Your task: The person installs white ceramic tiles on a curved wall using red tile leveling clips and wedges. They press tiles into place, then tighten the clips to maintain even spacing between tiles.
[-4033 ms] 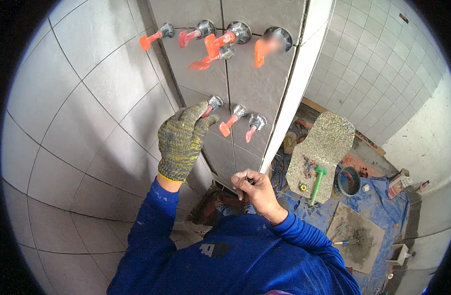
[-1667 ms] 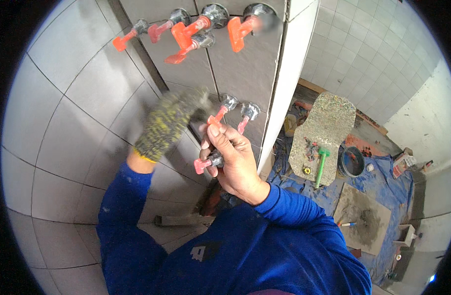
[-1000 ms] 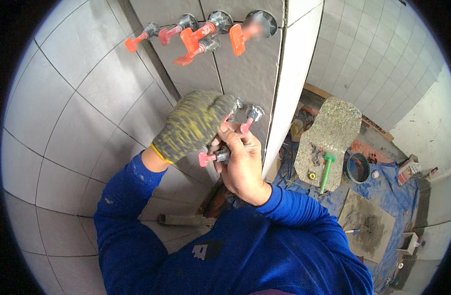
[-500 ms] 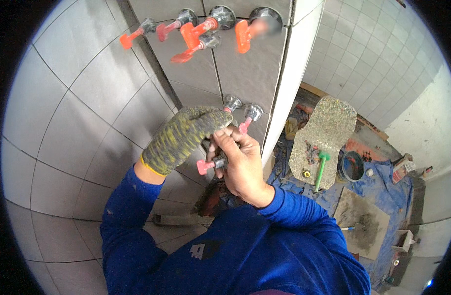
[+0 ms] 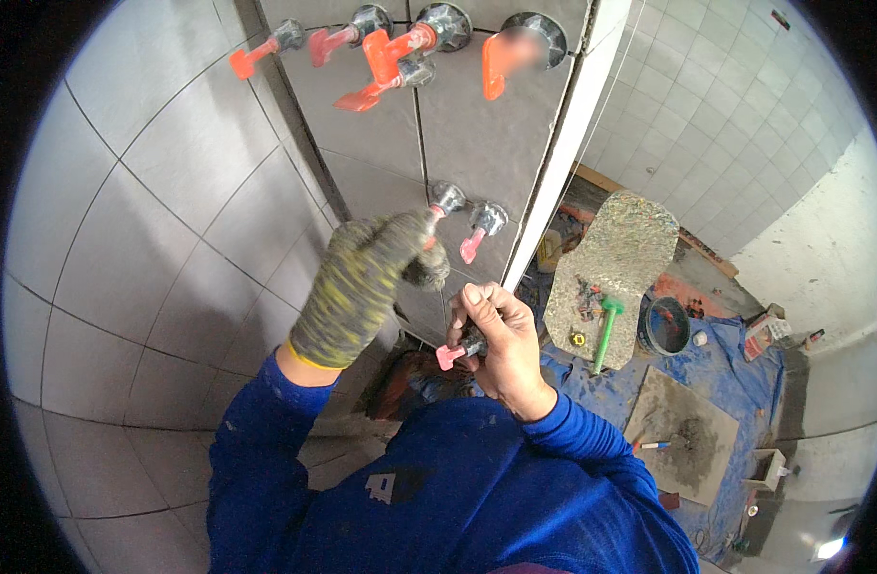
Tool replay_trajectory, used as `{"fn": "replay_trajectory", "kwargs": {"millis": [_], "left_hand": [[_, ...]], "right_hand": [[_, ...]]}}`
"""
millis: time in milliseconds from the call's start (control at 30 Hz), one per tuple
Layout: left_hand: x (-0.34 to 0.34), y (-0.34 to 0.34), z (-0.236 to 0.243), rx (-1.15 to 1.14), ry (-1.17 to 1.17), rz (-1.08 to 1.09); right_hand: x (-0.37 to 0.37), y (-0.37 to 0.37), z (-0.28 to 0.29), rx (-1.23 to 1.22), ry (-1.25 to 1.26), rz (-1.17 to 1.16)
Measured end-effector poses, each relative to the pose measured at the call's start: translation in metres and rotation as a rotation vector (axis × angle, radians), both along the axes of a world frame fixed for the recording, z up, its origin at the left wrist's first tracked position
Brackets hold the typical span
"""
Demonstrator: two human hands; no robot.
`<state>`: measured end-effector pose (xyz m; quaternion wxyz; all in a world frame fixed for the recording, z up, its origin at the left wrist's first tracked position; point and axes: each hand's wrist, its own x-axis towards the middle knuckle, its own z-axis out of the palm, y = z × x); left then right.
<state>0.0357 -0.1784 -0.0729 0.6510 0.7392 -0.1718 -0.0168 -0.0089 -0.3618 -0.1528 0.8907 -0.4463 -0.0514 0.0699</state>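
My left hand [image 5: 357, 287], in a grey-and-yellow work glove, is closed at the pink handle of a tile leveler [image 5: 448, 197] fixed on the grey tile joint. Just right of it, another leveler [image 5: 489, 219] sits on the same wall with its pink handle hanging down. My bare right hand [image 5: 505, 340] is lower and apart from the wall, its thumb and fingertips drawn together. A loose tile leveler [image 5: 472, 342] lies in its curled lower fingers, the pink T-shaped handle sticking out to the left. Whether the fingertips pinch anything else is too small to tell.
Several orange-handled levelers [image 5: 386, 57] project from the tiles above. A white tile edge [image 5: 544, 215] runs down to the right of my hands. On the floor, a green-headed mallet [image 5: 606, 335] lies on a speckled board [image 5: 630, 239], near a dark bucket [image 5: 665, 326] and blue sheeting [image 5: 591, 392].
My hands have moved apart. The left has gone to the handle of the wall leveler; the right has dropped lower and rightward, still with the loose leveler.
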Motion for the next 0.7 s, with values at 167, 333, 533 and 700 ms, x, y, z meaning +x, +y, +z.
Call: {"fn": "replay_trajectory", "kwargs": {"millis": [167, 333, 533, 700], "left_hand": [[0.001, -0.018, -0.002, -0.916, 0.705, -0.092], [-0.008, -0.016, 0.002, -0.27, 0.127, 0.059], [-0.002, -0.017, -0.003, -0.924, 0.632, -0.176], [-0.006, -0.018, 0.0, -0.183, -0.093, 0.015]], "right_hand": [[-0.002, -0.006, 0.003, -0.028, 0.031, -0.036], [-0.004, -0.009, 0.009, -0.032, 0.049, -0.051], [-0.004, -0.017, 0.008, -0.022, 0.067, -0.051], [-0.003, -0.026, 0.002, 0.011, 0.106, -0.048]]}}
